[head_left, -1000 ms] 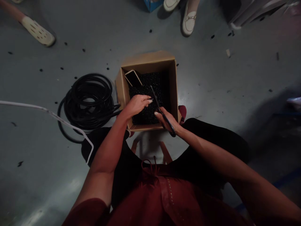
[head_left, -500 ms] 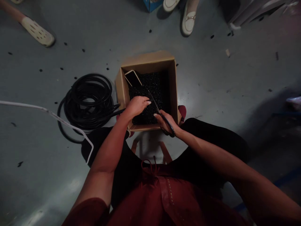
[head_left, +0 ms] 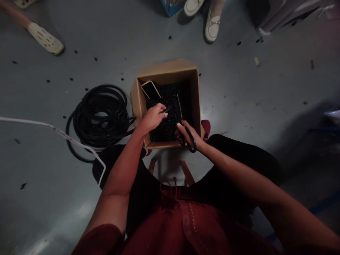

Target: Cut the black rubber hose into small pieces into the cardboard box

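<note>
A cardboard box (head_left: 137, 102) stands on the floor between my legs, holding many small black pieces (head_left: 172, 92). Above them my left hand (head_left: 154, 117) pinches a thin black piece (head_left: 166, 109) that points toward the scissors. My right hand (head_left: 188, 132) is wrapped round the black handles of the scissors (head_left: 179, 106), whose blades reach up over the box contents. A phone-like object with a dark face and light edge (head_left: 151, 90) leans in the box's upper left corner. Coiled black tubing (head_left: 99, 113) lies left of the box, its end running toward my left forearm.
A white cable (head_left: 71, 136) crosses at the left. Other people's light shoes (head_left: 212, 28) and a blue box (head_left: 171, 7) are at the top. Grey plastic furniture (head_left: 276, 14) stands at the upper right. Small black bits are scattered over the floor (head_left: 106, 42).
The scissors have turned more upright and their blades have parted. My left hand has moved slightly up and left, and the black piece in its fingers now shows.
</note>
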A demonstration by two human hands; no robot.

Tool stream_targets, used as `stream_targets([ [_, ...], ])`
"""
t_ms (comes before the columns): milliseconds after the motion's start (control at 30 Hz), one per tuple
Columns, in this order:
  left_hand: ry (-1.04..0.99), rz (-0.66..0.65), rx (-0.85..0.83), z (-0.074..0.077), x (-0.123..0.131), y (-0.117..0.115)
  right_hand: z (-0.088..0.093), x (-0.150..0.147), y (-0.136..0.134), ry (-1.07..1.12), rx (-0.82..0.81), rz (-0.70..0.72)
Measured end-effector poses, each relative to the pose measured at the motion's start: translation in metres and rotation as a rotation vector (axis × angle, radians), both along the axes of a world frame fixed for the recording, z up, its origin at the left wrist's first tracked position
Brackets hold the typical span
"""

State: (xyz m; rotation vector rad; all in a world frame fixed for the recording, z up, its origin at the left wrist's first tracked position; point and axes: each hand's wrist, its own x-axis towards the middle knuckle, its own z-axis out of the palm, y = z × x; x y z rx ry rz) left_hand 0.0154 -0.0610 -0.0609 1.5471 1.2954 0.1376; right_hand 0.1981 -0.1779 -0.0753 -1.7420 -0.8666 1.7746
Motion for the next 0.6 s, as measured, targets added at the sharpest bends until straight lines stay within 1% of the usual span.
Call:
stream_targets([
  [67,0.032,0.008,0.012,0.003,0.001,0.002,0.0,0.0,-0.001,-0.019,0.027,0.037],
  [233,0.064,0.004,0.08,0.018,0.003,0.005,-0.001,-0.001,-0.004,-0.022,0.067,0.109],
  [300,0.073,-0.005,0.085,0.021,0.003,0.005,-0.002,-0.001,-0.006,-0.027,0.087,0.126],
  [433,0.079,-0.023,0.074,0.021,0.004,0.003,-0.003,-0.001,-0.007,-0.033,0.112,0.146],
  [600,0.081,-0.043,0.069,0.018,0.004,0.003,-0.003,-0.001,-0.008,-0.041,0.089,0.166],
])
